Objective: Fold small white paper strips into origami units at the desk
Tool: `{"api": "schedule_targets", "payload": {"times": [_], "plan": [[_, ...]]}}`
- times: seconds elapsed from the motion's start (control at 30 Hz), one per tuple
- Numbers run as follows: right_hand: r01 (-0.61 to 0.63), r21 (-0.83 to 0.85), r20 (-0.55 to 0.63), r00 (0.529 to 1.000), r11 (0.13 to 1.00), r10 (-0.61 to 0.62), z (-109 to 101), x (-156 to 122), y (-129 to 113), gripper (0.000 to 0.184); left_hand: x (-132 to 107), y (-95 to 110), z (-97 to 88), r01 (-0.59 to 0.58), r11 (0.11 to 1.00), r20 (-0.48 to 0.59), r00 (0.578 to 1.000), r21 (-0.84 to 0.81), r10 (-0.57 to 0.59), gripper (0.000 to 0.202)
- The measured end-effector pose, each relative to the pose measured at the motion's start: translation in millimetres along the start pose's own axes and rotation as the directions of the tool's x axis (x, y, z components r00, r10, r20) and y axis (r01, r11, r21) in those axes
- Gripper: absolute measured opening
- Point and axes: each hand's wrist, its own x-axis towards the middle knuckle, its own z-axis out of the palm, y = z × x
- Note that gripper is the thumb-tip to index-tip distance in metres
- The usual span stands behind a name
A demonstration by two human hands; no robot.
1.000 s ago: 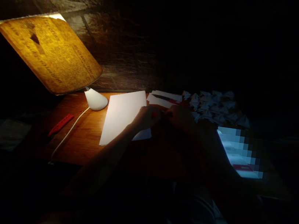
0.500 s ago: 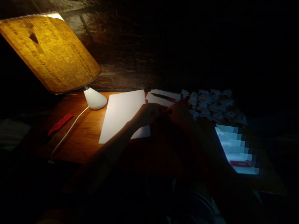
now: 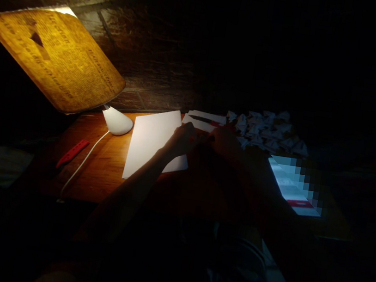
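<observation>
My left hand (image 3: 184,138) is closed, its fingers bent, over the right edge of a stack of white paper sheets (image 3: 152,143). Close beside it, my right hand (image 3: 226,142) is also closed, in deep shadow. The fingers of both hands nearly meet. Whatever they grip between them is too dark to make out. Just beyond the hands lie smaller white paper pieces (image 3: 195,124), with a dark blade with a red handle (image 3: 201,119) on top. Several small folded white paper pieces (image 3: 263,128) are heaped behind my right hand.
A lamp with a printed yellow shade (image 3: 59,62) and white base (image 3: 117,122) stands at left on the wooden table (image 3: 100,170). Its white cord (image 3: 81,167) runs to the front edge. Nearby lies a red-handled tool (image 3: 73,153). A lit screen (image 3: 285,185) is at right.
The view has shifted slightly, so everything sits a little further left and higher. My left hand has turned a little and its fingers look slightly further from my right hand.
</observation>
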Motion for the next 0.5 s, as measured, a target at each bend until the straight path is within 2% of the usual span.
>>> {"api": "schedule_targets", "payload": {"times": [0.2,0.4,0.5], "plan": [[0.007,0.022,0.021,1.0,1.0,-0.007,-4,-3,-3,0.024,-1,6,-5.0,-0.023,0.997,0.053,0.998,0.076,0.019,0.032],[0.002,-0.004,0.025,1.0,1.0,-0.002,-4,-2,-3,0.021,6,9,-8.2,-0.031,0.99,0.088,0.996,0.138,0.019,0.014],[-0.012,-0.004,0.015,1.0,1.0,0.012,-3,-2,-3,0.023,9,11,-8.8,0.025,0.984,0.129,0.99,0.178,-0.049,0.012]]}}
